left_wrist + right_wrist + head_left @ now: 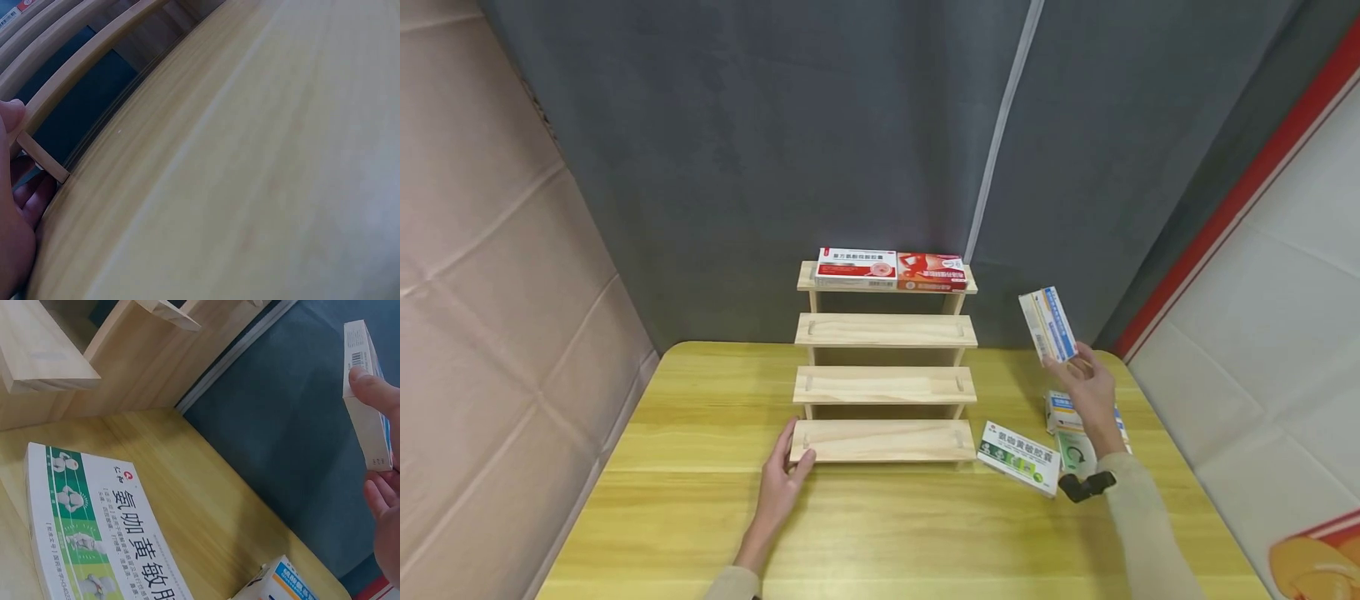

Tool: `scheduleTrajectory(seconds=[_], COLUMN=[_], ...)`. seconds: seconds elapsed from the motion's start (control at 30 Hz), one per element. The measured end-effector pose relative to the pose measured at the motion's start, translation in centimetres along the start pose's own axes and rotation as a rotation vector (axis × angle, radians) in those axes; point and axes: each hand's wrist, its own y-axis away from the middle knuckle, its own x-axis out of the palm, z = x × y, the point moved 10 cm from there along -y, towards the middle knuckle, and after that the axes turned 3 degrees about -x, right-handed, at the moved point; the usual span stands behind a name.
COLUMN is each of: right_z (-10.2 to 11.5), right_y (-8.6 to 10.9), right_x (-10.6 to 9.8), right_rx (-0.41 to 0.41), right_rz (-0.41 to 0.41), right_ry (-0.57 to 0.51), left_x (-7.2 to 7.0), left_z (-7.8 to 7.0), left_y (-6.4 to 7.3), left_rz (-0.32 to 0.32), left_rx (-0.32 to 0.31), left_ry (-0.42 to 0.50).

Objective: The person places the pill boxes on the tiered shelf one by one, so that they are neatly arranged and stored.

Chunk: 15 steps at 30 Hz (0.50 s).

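Medicine box (pixel 1049 323), pinched in right grip (pixel 1093 390), shares only head view with left grip (pixel 781 482) clasping stand (pixel 883 440).

Dark grey curtain at back; pale strip down it, slanted; yellow wood-grain table (pixel 677 500) below, far left corner rounded; pinkish creased wall (pixel 490 250) at left; white wall (pixel 1270 325) at right, red band (pixel 1243 187) along curtain side; red-and-orange print (pixel 1318 567) lower right, cut off by frame edge.

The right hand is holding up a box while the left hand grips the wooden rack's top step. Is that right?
No: the head view shows the left hand gripping the lowest step of the wooden rack, not the top one. The right hand does hold up a box.
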Motion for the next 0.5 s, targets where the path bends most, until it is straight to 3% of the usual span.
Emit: scheduleTrajectory(seconds=[0.3,0.5], right_z=[2.8,5.4], right_y=[0.7,1.6], right_x=[0.2,0.7], right_rx=[-0.093,-0.208], right_rz=[-0.112,-0.155], right_ry=[-0.071,-0.108], left_x=[-0.1,-0.1], left_z=[0.2,0.1], left_y=[0.0,0.1], left_rz=[-0.001,0.001], left_rx=[-0.002,-0.007], left_ry=[-0.003,-0.019])
